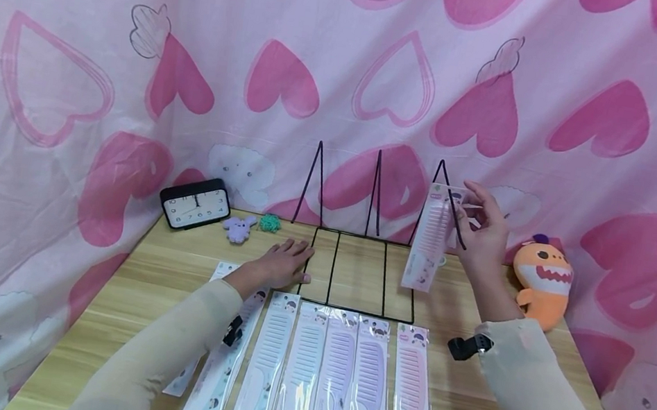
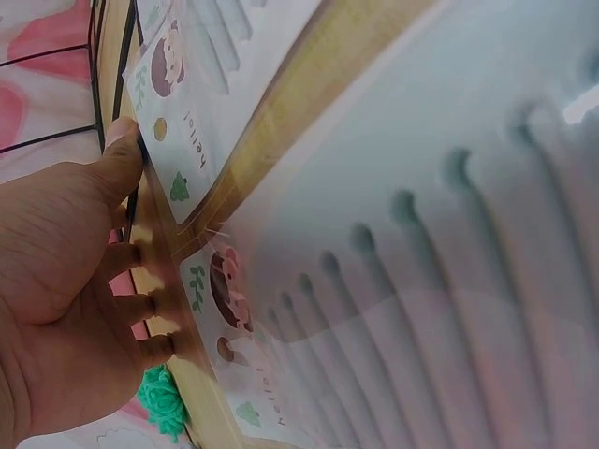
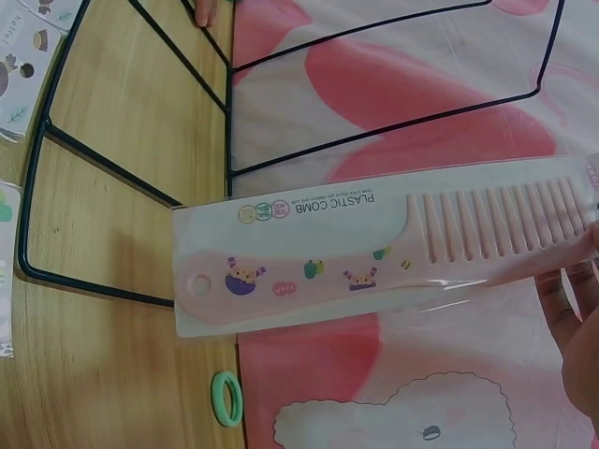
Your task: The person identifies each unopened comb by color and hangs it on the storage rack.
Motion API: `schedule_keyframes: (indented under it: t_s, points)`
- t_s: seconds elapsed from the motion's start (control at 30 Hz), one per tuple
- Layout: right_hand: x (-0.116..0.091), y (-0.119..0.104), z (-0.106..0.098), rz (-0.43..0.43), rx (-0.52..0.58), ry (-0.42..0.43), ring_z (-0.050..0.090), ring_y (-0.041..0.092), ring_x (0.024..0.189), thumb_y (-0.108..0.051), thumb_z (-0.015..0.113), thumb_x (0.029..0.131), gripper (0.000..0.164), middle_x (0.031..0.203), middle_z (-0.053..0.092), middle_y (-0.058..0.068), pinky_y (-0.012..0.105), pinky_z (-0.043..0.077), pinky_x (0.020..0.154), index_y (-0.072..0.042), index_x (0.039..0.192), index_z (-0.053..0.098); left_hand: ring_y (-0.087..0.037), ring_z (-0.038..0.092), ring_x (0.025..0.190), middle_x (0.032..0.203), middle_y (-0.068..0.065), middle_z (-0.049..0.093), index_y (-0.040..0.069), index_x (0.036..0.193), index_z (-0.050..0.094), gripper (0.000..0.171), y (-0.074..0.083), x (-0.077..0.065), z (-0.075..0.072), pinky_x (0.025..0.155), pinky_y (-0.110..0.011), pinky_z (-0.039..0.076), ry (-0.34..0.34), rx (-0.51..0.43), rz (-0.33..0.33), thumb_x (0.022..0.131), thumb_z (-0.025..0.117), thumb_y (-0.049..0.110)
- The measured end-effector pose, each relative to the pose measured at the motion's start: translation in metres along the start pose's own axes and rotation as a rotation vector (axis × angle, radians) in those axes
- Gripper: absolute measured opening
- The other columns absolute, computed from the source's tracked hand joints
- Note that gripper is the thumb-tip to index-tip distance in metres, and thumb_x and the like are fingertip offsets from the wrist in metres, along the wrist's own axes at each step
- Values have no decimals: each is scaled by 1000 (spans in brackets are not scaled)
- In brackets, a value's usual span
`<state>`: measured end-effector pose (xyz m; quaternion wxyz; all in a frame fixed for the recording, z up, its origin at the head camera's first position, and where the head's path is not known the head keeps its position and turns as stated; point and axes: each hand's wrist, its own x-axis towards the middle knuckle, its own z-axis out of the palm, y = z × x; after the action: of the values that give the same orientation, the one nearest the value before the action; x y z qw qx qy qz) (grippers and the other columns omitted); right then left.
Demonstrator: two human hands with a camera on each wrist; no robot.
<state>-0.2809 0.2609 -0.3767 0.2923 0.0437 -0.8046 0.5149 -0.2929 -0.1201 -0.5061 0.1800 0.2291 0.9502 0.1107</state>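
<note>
My right hand (image 1: 484,234) pinches a pink plastic comb (image 1: 425,247) in clear packaging by its top end. The comb hangs nearly upright at the right divider of a black wire rack (image 1: 333,269); in the right wrist view its handle end points left, beside the wires. My left hand (image 1: 282,265) rests with fingers extended at the rack's left side, thumb at the wire. In front of the rack lie more packaged combs: several pale blue ones (image 1: 263,371), purple ones (image 1: 335,381) and a pink one (image 1: 412,392).
A black-framed clock (image 1: 195,204), a small purple toy (image 1: 238,228) and a green ball-like item (image 1: 269,222) stand at the back left. An orange shark plush (image 1: 541,280) sits at the right edge. A green ring (image 3: 226,399) lies behind the held comb. A heart-printed curtain (image 1: 283,79) surrounds the table.
</note>
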Motion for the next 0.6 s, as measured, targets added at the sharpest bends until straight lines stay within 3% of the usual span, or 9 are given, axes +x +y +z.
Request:
schedule_keyframes:
  t_s: [0.17, 0.43, 0.6]
  points:
    - [1, 3, -1, 26, 12, -13, 64, 4, 108, -2, 69, 108, 56, 129, 66, 5, 7, 55, 90, -31, 155, 64, -45, 6, 173, 188, -15, 10, 13, 178, 20, 77, -1, 1, 1, 140, -65, 13, 4, -2, -5, 117, 51, 49]
    - [-1, 11, -7, -15, 107, -20, 69, 0, 106, 0, 73, 104, 56, 127, 70, 9, 7, 58, 90, -23, 154, 66, -45, 6, 173, 188, -14, 10, 14, 178, 20, 78, -1, 0, 1, 141, -65, 12, 12, -3, 4, 117, 52, 49]
    - [-6, 16, -15, -11, 70, -43, 69, 0, 107, -4, 74, 105, 54, 129, 73, 15, 7, 57, 92, -21, 155, 65, -45, 6, 174, 188, -14, 10, 13, 178, 20, 76, -1, 0, 2, 141, -63, 11, 9, -20, 1, 117, 51, 47]
